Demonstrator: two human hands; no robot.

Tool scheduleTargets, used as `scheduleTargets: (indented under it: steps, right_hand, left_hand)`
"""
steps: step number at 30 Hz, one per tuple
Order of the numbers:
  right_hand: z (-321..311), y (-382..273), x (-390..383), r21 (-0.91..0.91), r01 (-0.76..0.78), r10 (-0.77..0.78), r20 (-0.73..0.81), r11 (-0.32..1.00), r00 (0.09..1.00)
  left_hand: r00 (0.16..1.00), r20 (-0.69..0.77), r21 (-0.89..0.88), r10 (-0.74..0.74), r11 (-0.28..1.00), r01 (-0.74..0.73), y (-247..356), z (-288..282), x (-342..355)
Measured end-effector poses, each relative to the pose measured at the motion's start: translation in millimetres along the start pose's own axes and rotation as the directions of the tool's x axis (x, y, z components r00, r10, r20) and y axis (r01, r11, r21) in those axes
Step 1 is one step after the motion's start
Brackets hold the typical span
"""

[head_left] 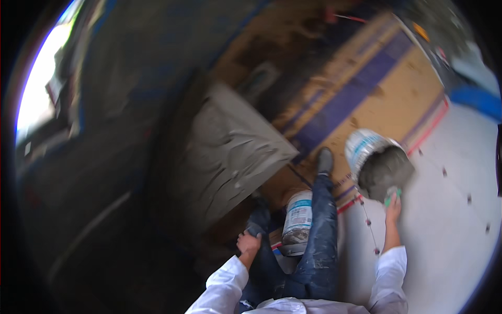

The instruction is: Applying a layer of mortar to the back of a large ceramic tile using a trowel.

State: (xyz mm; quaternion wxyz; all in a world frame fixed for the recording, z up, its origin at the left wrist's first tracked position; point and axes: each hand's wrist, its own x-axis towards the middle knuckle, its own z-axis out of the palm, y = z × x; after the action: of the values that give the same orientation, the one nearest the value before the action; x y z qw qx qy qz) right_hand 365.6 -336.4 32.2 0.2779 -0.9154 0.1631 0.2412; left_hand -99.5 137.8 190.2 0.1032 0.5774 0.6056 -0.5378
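Note:
My right hand is closed around a small green-handled tool, its far end blurred at the lip of a tipped white bucket. Wet grey mortar fills the bucket's mouth. At my left knee, my left hand lies against the jeans; its fingers are partly hidden and blurred. A large grey tile or panel, spread with ridged mortar, is in front of my left leg. Between my legs stands a second white bucket, smeared grey near its lower end.
Brown cardboard with purple stripes covers the floor ahead. Pale tiles with small dark spacers along the joints lie to the right. A blue item is at the far right. A dark wall or sheet fills the left side.

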Motion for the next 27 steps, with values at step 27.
scheduleTargets:
  steps: [27]
  right_hand:
    - [305,-420,-566,-0.163,0.660,0.043,0.980,0.734,0.194]
  left_hand:
    - [0.955,0.192,-0.863,-0.225,-0.502,0.056,-346,273,51]
